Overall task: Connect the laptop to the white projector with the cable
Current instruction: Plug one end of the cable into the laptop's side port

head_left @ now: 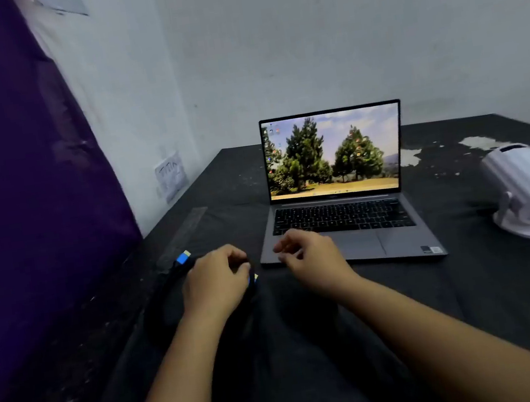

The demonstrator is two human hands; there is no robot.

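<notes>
A grey laptop [343, 217] stands open on the dark table, its screen lit with a picture of trees. The white projector [528, 189] sits on its stand to the right of the laptop. A coiled black cable [165, 301] with blue plugs lies left of the laptop; one plug [183, 257] points up to the left, the other [253, 280] shows under my fingers. My left hand [215, 281] rests on the coil, fingers closed around it near that plug. My right hand [311, 257] hovers over the laptop's front left corner with its fingers loosely curled, holding nothing.
The dark table [471, 291] has white chipped patches [411, 156] behind the laptop. A purple cloth [20, 199] hangs along the left side. A wall socket [171, 176] sits on the white wall just above the table's left edge.
</notes>
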